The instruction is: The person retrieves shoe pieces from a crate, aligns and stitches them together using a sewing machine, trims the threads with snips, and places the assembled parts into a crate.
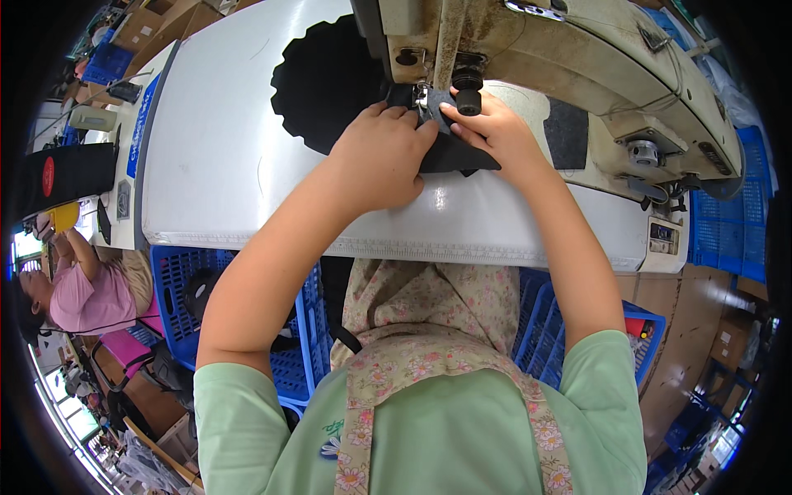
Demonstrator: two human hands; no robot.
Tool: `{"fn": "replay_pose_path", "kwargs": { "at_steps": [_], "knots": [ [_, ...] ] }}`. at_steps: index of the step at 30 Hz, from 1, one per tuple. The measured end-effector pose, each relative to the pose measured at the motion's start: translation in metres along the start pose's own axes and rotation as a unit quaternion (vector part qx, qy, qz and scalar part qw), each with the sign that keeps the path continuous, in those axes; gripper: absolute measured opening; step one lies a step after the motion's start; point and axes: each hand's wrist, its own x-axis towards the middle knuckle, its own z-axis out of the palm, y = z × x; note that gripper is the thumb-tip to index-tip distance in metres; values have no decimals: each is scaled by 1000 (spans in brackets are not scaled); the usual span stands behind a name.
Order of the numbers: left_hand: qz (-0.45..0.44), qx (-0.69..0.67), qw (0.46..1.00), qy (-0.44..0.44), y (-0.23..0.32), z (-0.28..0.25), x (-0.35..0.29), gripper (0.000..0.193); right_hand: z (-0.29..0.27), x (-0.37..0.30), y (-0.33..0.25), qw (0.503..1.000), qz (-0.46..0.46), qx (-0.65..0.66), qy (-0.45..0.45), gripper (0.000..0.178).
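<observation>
Head view: the likeliest trouble is a fingertip straying under the metal foot (421,97) of the sewing machine (610,58), since both hands sit close beside it. Uneven pressure from the left hand (378,157) or right hand (501,136) could pucker the black cloth (459,155) or pull it askew. The left fingers lie lightly curled on it; the right thumb and fingers are slightly parted at its other side, and whether either pinches it I cannot tell. The cloth lies on the white table (223,148) by the foot, dark and matte, beside a wavy-edged black piece (318,87); any join is hidden
</observation>
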Motion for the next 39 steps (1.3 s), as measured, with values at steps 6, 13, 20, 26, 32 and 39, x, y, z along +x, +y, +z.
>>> {"fn": "replay_pose_path", "kwargs": {
  "at_steps": [6,13,20,26,32,39],
  "knots": [
    [4,43,998,48,9,11,-9,71,-5,0,-7,999,34,4,-24,33],
    [23,-131,990,41,-21,-8,-7,65,-50,4,-16,972,45,80,-215,48],
    [-9,-207,977,55,-26,-1,-10,69,-45,-2,-32,969,16,-81,-232,63],
    [78,-162,972,152,-25,19,-18,73,-44,15,13,976,68,144,-150,33],
    [52,-18,986,156,-3,35,-19,74,-45,26,-20,953,198,128,-190,29],
    [48,-66,987,139,-9,29,-18,73,-23,3,-27,993,69,67,-69,28]
  ]
}}
